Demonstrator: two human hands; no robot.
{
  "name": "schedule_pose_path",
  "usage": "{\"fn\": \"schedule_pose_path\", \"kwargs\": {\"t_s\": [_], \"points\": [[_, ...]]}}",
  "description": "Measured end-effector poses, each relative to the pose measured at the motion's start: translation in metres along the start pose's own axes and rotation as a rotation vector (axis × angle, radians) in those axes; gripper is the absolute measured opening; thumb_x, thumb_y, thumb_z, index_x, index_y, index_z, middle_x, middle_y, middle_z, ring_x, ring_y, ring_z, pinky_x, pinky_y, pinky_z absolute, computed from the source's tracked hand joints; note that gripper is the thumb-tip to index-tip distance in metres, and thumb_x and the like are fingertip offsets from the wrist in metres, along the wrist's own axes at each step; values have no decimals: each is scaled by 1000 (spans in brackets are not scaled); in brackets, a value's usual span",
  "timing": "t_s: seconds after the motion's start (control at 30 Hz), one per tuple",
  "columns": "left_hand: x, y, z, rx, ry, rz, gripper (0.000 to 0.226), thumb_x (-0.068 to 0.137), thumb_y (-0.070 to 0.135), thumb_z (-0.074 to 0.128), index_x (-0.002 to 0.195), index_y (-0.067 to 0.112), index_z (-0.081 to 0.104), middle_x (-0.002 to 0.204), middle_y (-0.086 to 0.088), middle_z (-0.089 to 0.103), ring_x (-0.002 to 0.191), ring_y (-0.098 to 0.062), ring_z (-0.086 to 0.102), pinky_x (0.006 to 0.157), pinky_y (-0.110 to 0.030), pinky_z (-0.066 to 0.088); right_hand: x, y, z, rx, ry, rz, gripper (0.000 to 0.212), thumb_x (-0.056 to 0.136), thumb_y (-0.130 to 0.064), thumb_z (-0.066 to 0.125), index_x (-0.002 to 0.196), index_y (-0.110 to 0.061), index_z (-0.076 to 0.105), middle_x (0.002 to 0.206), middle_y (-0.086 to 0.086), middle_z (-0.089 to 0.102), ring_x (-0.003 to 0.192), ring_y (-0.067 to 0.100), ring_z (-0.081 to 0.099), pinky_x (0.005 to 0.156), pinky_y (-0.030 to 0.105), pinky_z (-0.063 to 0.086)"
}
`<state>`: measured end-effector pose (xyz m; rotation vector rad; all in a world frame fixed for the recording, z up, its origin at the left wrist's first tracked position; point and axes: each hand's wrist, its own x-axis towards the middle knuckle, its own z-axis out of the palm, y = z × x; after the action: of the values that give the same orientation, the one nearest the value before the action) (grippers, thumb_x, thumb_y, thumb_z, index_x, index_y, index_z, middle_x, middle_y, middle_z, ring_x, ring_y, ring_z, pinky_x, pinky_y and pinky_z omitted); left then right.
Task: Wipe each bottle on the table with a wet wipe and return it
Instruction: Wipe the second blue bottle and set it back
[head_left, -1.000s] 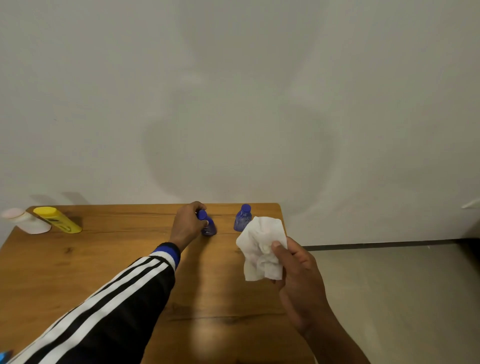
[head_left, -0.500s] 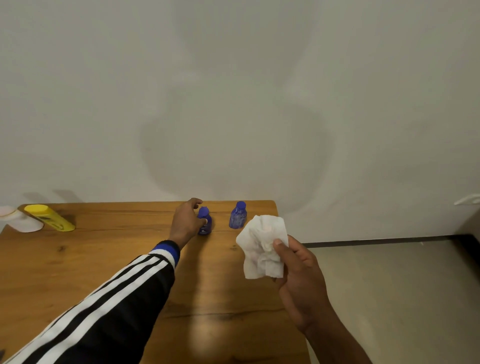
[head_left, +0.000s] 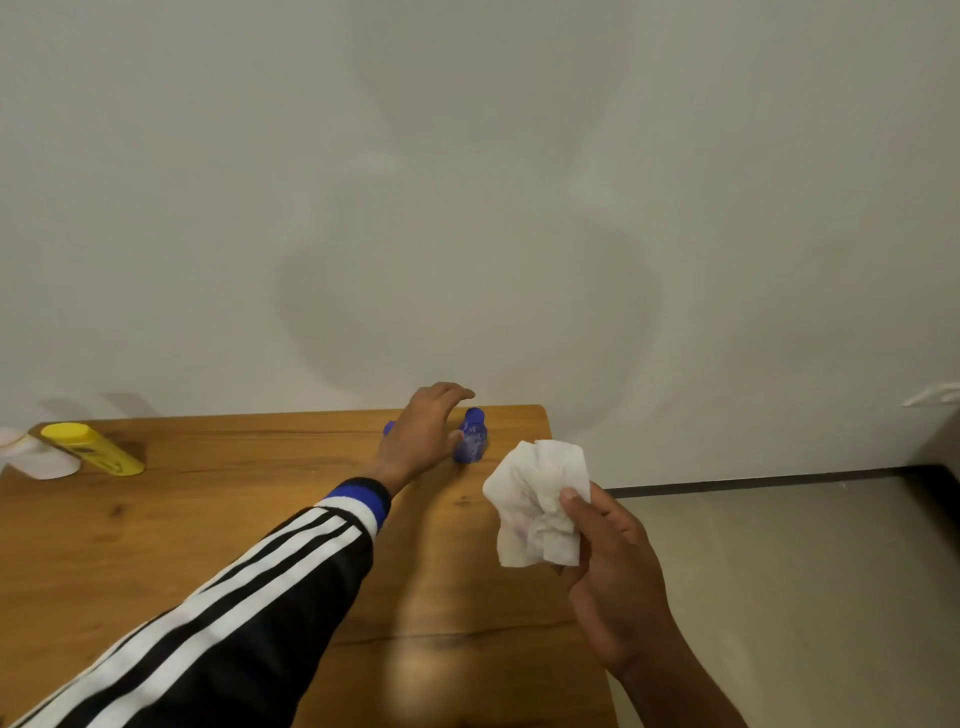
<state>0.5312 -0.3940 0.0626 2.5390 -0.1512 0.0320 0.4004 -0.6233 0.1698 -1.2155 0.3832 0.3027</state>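
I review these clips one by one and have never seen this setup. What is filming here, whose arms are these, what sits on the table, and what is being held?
There is no machine: a person wears a wide-angle camera on the head, looking forward and down, so both arms are their own. The single view shows a wooden table against a pale wall. The left hand, in a black sleeve with white stripes, reaches with spread fingers to a small blue bottle standing upright near the far edge; whether it touches it is unclear. A second blue bottle is mostly hidden behind that hand. The right hand grips a crumpled white wipe. At far left a yellow bottle and a white bottle lie tilted.
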Motion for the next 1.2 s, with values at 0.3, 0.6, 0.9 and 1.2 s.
{"fn": "schedule_pose_path", "kwargs": {"t_s": [0.3, 0.6, 0.9, 1.2], "points": [[21, 18, 44, -96, -119, -214, 44, 85, 11, 71, 128, 13, 63, 124, -9, 67, 114, -27, 62, 96, -32, 48, -5, -11, -16, 23, 40, -13, 29, 95, -18, 57, 123, -13, 64, 119, 8, 72, 110, 28, 69, 94, 44, 56], [-64, 46, 22, -275, 79, -230, 39, 85, 21, 74, 123, 26, 66, 108, 18, 67, 95, 3, 61, 80, -12, 45, -7, -6, -34, 87, 31, -16, 35, 91, -21, 58, 125, -14, 63, 114, 5, 74, 105, 25, 72, 79, 31, 61], [-167, 48, -71, -1192, 369, -508, 52, 74, 33, 80, 118, 10, 66, 88, -10, 76, 81, -16, 73, 71, -27, 59, -28, -2, 19, -38, -104, -45, 27, 100, -21, 52, 124, -16, 62, 111, 1, 75, 102, 22, 72, 78, 30, 59], [-257, 12, -148, -1441, 529, -589, 56, 69, 37, 83, 116, 12, 69, 72, 2, 65, 64, -12, 63, 58, -29, 57, -91, 24, 126, -238, -409, -318, 25, 100, -9, 51, 113, -18, 71, 101, 0, 78, 88, 9, 73, 70, 16, 55]]}}
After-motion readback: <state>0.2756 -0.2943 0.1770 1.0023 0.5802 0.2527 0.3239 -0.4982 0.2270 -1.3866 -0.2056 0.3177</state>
